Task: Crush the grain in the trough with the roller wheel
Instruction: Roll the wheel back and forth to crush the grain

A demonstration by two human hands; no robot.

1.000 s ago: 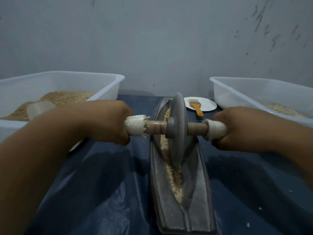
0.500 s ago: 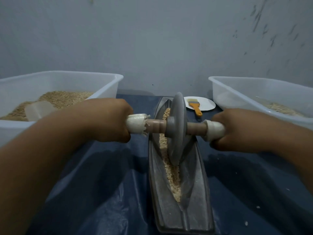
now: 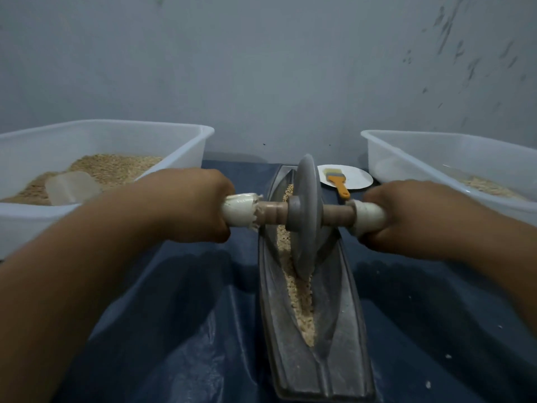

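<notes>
A long grey boat-shaped trough lies lengthwise on the blue sheet, with a strip of pale grain along its groove. The grey roller wheel stands upright in the groove, towards the far half of the trough. A wooden axle runs through it with white wrapped handles at both ends. My left hand grips the left handle and my right hand grips the right handle. Grain under the wheel is hidden.
A clear plastic tub with grain and a clear scoop sits at the left. Another clear tub holding a little grain stands at the right. Behind the trough a white plate carries an orange-handled brush. A grey wall rises close behind.
The wheel and both hands have moved a little away from me along the trough, uncovering more grain at the near end.
</notes>
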